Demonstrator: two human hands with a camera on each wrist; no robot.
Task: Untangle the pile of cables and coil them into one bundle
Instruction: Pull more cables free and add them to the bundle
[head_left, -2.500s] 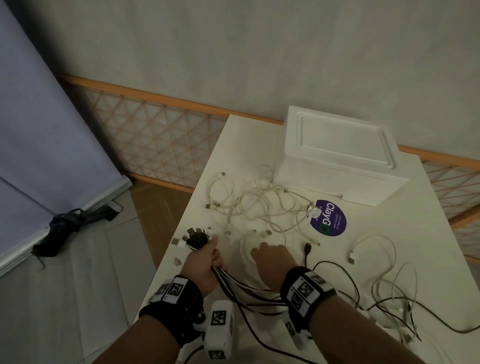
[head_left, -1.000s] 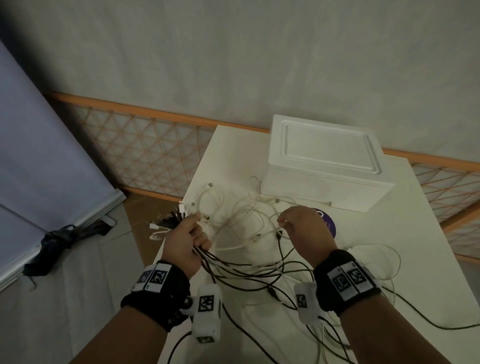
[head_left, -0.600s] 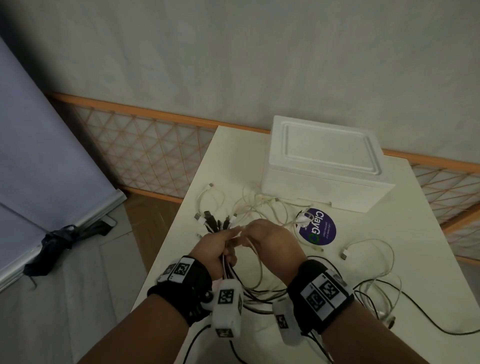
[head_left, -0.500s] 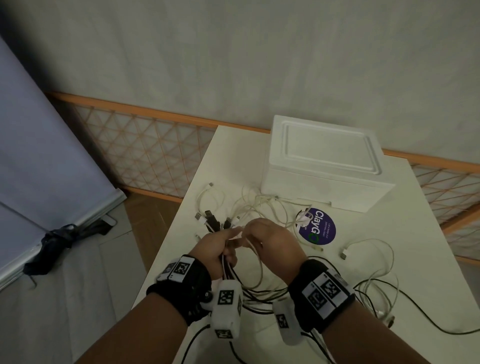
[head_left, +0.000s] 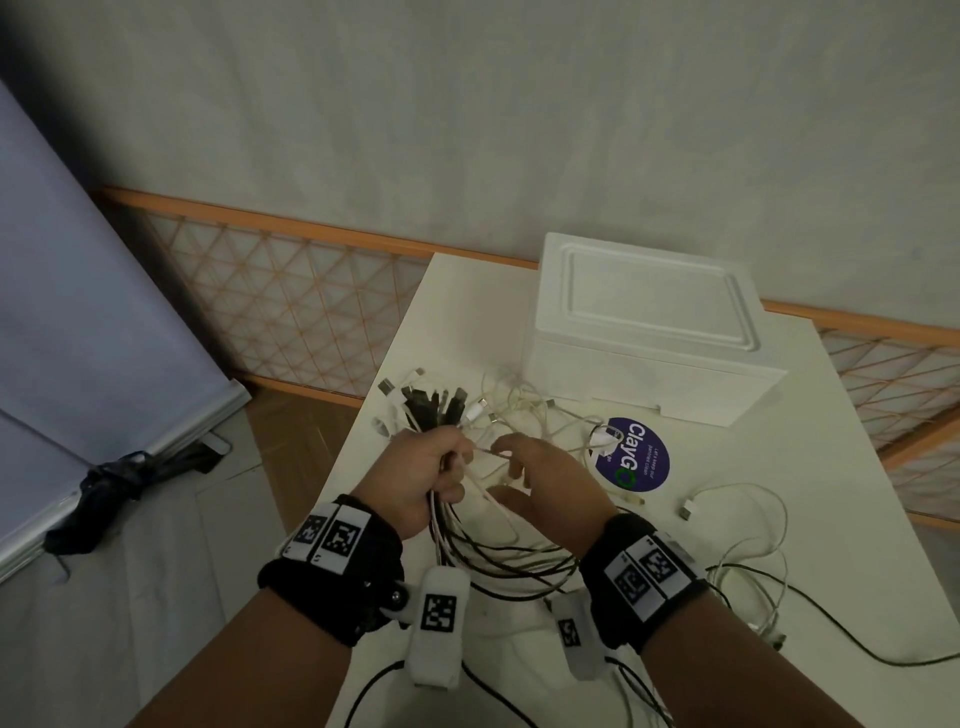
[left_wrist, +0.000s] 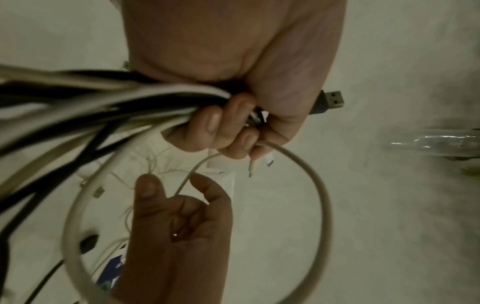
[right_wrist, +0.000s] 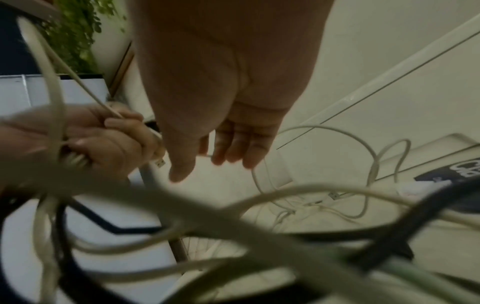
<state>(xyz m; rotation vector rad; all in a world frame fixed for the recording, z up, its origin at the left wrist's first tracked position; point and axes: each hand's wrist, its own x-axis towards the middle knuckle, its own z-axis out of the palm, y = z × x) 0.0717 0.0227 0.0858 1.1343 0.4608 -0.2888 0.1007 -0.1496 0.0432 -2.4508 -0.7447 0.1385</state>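
- White table (head_left: 779, 519) stands against a grey wall, with an orange lattice rail behind it; grey floor sheeting lies to the left.
- White foam box (head_left: 649, 332) sits at the table's far side, lid on.
- Loose cables (head_left: 540, 415), mostly white, lie tangled on the table between the box and the hands; more white and black strands trail at the right (head_left: 753, 566).
- Round purple sticker (head_left: 634, 460) lies just in front of the box, partly under the white strands.
- Left hand (head_left: 426, 475) is clenched around a bundle of cables (head_left: 431, 410), black and white, held above the table; plug ends fan out beyond the fist, and the cords hang in loops below it.
- Right hand (head_left: 545, 483) sits just beside the left, fingers relaxed and slightly curved. The left wrist view shows a thin white cable (left_wrist: 192, 174) running between its thumb and forefinger; the right wrist view shows the fingers (right_wrist: 233, 144) spread, gripping nothing firmly.
- Only the left wrist view shows a black USB plug (left_wrist: 328, 101) protruding past the fist.
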